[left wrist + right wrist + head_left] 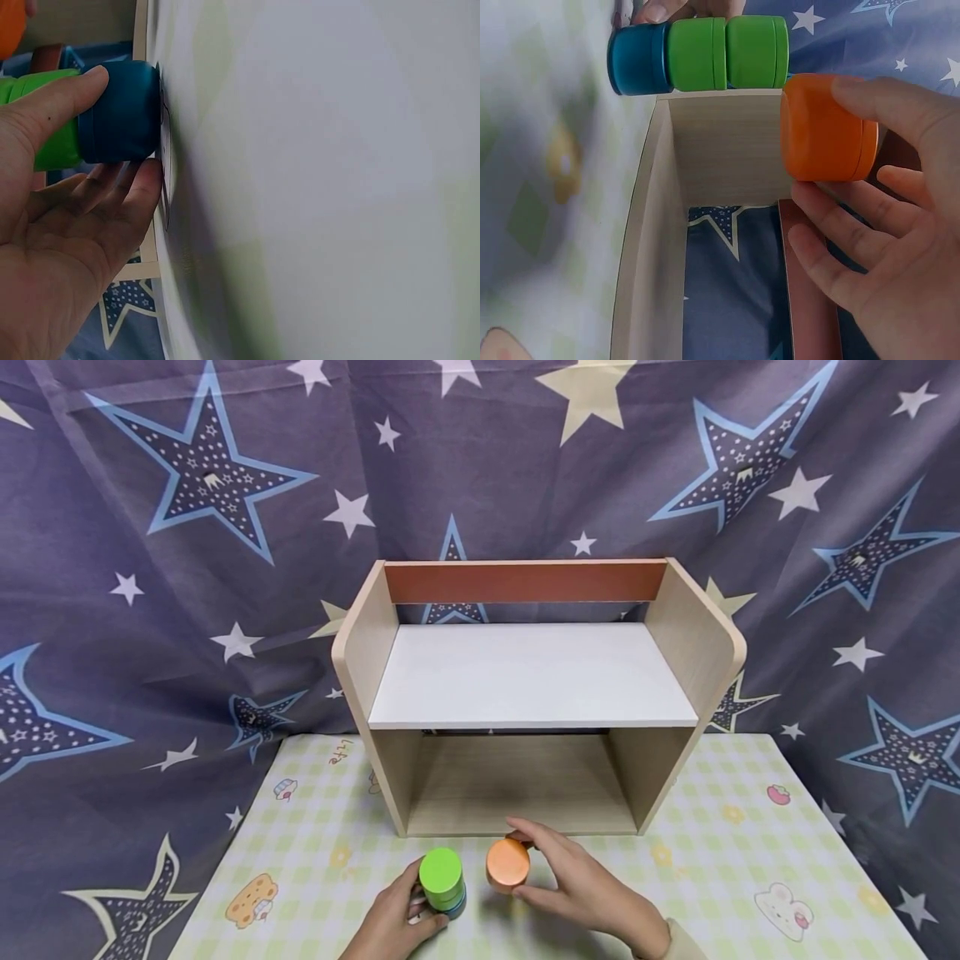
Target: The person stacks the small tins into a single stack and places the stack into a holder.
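Observation:
Three small round jars stand stacked on the table: a blue jar (pixel 124 112) at the bottom, a lower green jar (pixel 694 54) on it and an upper green jar (pixel 441 870) on top. My left hand (pixel 393 914) grips the stack low down, its thumb lying against the blue jar and its fingers around the other side. In my right hand (pixel 581 881), a small orange jar (pixel 507 864) is pinched between thumb and fingers. The right wrist view has it raised off the table, around the height of the stack's top and to its right.
A wooden two-level shelf unit (pixel 540 677) stands just behind both hands, with a white upper board (pixel 532 672) and a brown back rail (pixel 525 582). Beneath is a checked tablecloth (pixel 300 852) with cartoon prints. A star-patterned curtain (pixel 300 568) hangs behind and at the sides.

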`<state>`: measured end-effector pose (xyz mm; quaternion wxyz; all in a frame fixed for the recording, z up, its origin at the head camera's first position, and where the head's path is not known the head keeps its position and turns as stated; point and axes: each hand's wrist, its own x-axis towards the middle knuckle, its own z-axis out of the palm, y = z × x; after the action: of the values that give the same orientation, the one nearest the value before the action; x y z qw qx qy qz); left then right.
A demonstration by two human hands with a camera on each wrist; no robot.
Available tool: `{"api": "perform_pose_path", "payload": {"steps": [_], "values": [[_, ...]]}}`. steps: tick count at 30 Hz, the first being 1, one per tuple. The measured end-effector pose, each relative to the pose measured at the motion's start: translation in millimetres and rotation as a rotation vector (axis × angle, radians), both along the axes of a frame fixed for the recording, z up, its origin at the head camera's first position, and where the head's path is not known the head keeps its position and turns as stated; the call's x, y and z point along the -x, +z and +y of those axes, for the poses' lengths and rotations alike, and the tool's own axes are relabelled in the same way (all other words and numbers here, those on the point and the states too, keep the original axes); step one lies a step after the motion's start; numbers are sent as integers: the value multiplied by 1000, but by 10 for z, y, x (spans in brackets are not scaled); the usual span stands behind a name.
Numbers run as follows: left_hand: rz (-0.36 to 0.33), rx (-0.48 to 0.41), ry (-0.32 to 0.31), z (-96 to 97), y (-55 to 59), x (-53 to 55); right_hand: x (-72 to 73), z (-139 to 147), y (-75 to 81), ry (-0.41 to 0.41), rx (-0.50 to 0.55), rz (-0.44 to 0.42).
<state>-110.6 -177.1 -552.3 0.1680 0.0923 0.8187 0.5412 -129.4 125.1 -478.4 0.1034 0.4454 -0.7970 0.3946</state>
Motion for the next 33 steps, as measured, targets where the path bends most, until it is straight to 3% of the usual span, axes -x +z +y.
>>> {"api": "perform_pose_path", "payload": {"steps": [14,23,33], "values": [[-13,-40,-16,-21,-16,0,34,-144,78,9,-21,-64],[-17,-58,-15,-26,-21,-2,84,-315,120,31,-4,-38],[-8,-33,-24,-40,-28,4,129,-445,148,49,1,-125]]}}
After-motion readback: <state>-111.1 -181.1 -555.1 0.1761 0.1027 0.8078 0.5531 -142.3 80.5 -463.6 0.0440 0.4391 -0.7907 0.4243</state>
